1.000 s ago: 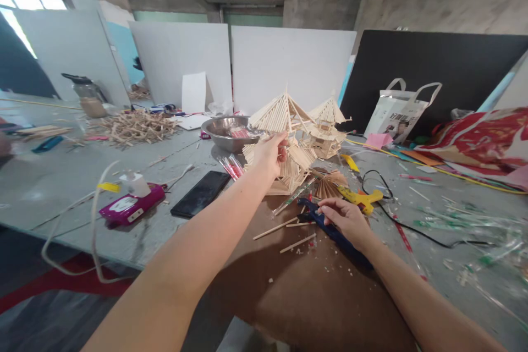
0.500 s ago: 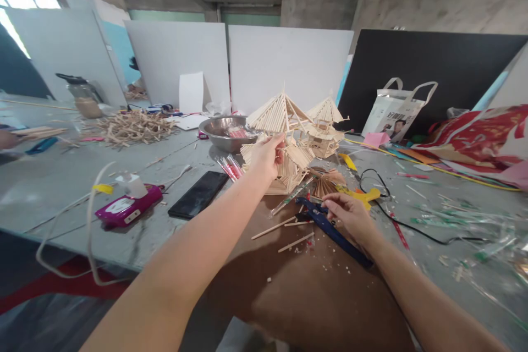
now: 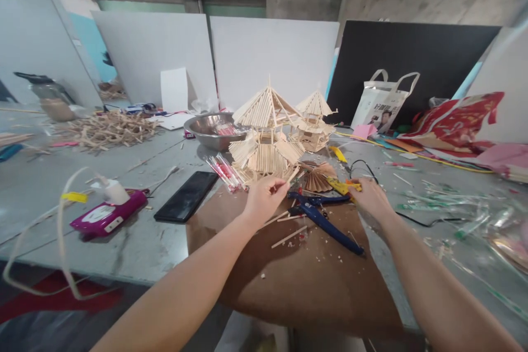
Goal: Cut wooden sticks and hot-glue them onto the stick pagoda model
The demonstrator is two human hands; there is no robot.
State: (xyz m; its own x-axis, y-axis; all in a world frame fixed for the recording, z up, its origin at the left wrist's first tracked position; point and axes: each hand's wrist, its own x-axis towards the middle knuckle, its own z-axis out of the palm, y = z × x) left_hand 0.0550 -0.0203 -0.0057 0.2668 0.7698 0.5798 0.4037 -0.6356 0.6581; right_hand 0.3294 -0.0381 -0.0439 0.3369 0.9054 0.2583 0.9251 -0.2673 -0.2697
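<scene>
My left hand (image 3: 268,198) is closed in a pinch on a short wooden stick (image 3: 293,175), just in front of the large stick pagoda (image 3: 268,154). My right hand (image 3: 368,193) is wrapped round the yellow glue gun (image 3: 340,187), to the right of the blue pliers (image 3: 328,225). The pliers lie with their handles spread on the brown board (image 3: 305,286), among loose sticks (image 3: 289,236). A folded brown paper fan (image 3: 318,177) rests beside the pagoda. Behind stands a smaller stick pagoda (image 3: 314,126).
A phone (image 3: 186,196), a purple power strip (image 3: 108,213) and a metal bowl (image 3: 216,133) are on the left. A pile of sticks (image 3: 111,129) lies farther back. Plastic wrappers (image 3: 457,206), a white bag (image 3: 379,104) and a black cable (image 3: 433,223) are on the right.
My left hand has come down from the upper pagoda to its front edge, now with a stick. My right hand has moved from the pliers to the glue gun. The view has shifted.
</scene>
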